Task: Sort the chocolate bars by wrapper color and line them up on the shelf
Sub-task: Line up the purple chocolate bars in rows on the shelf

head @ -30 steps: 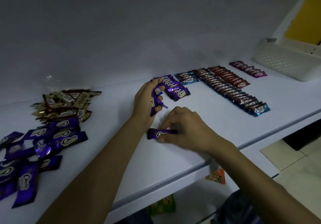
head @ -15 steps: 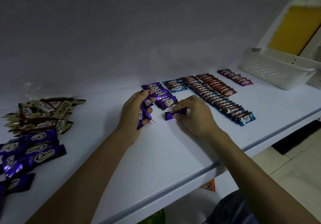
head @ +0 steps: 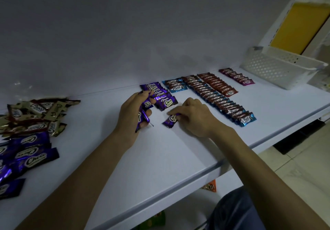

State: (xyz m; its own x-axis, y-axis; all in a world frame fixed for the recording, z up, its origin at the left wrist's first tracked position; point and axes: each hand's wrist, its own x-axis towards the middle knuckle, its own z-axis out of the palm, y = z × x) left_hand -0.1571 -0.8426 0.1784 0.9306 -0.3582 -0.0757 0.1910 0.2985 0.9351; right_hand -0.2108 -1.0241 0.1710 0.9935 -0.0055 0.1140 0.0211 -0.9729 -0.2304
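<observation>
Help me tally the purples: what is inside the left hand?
The left hand grips a bunch of purple bars, with wrapper ends poking out at top and bottom. Their count cannot be told: the fingers and palm cover most of them.

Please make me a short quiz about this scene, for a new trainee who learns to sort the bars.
1. True or false: the left hand grips several purple bars.
2. The single bar pinched by the right hand matches which row? A) pink row B) purple row C) blue row
3. Fill in: the gold pile lies at the ___ end of the shelf.
Key: 1 true; 2 B; 3 left.
</observation>
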